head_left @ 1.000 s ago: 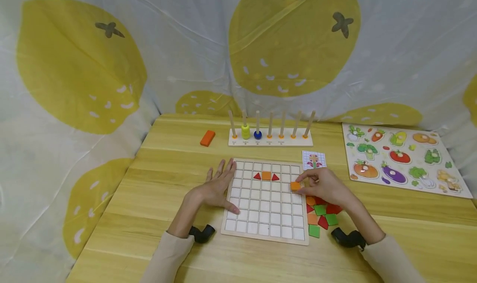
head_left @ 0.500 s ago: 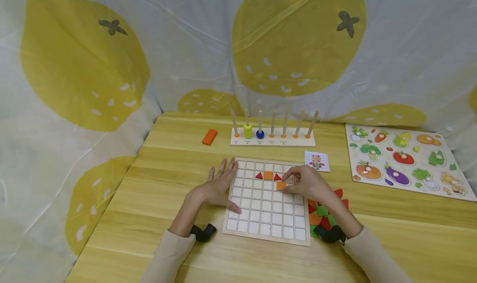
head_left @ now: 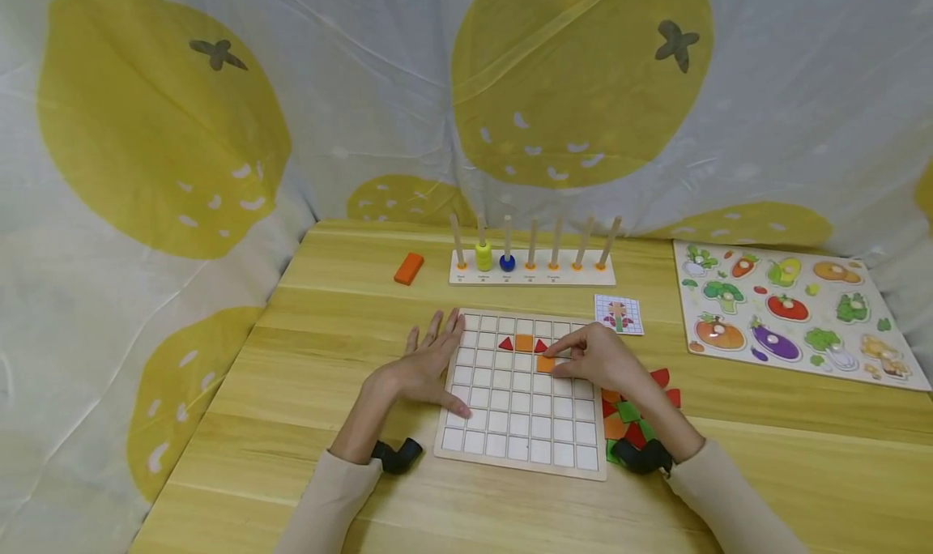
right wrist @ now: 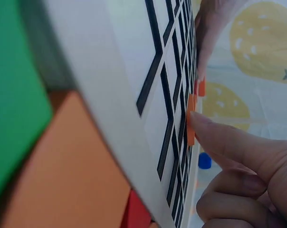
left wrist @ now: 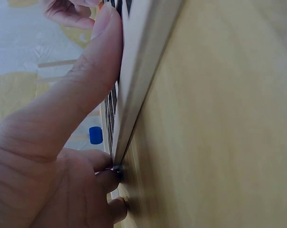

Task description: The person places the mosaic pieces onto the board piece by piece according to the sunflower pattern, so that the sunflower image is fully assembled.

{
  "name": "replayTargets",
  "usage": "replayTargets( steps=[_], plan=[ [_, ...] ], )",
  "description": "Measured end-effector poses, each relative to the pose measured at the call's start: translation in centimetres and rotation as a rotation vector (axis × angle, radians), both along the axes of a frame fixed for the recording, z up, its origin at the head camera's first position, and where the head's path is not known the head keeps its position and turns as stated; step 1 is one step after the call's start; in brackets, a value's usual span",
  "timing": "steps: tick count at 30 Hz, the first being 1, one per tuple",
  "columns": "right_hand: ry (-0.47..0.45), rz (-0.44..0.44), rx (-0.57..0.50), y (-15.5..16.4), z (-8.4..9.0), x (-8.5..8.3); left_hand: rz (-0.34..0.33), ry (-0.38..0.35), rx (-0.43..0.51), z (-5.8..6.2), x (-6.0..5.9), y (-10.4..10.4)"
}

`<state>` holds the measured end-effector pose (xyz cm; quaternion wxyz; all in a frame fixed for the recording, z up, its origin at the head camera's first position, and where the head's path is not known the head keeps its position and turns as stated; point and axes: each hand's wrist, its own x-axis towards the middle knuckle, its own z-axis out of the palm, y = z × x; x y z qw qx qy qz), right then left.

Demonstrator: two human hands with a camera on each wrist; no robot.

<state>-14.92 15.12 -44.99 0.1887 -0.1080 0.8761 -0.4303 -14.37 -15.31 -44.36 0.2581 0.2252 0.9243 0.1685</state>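
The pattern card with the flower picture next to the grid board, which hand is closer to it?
Right. The right hand sits on the board just below the pattern card, pinching an orange tile. The left hand rests at the grid board's far edge.

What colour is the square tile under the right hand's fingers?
Orange tile, held by the right hand on the grid board; clearest in the head view.

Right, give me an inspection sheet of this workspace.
Surface: wooden table.
Job's things: grid board with two red triangles and an orange square; orange tile on the grid; loose tiles beside the board; pattern card.
Clutter: peg rack, orange block, vegetable puzzle.
Hands: left hand rests flat on the board's edge; right hand pinches the orange tile.
Cables: nothing seen.
Surroundings: lemon-print curtain.
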Motion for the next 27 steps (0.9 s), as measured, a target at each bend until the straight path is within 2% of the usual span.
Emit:
replayTargets(
  steps=[12,17,24,27],
  plan=[
    [-0.012,-0.033,-0.042,-0.8,-0.3,0.0,-0.001,0.002,-0.001,0.2,0.0,0.0],
    [-0.005,-0.018,-0.045,-0.7,-0.3,0.0,-0.001,-0.001,-0.006,0.3,0.0,0.1],
    [0.0,-0.026,-0.069,1.1,0.4,0.1,-0.002,-0.003,0.0,0.2,0.0,0.0],
    [0.015,-0.039,-0.047,2.6,0.5,0.3,0.005,-0.011,0.002,0.2,0.0,0.0]
  ],
)
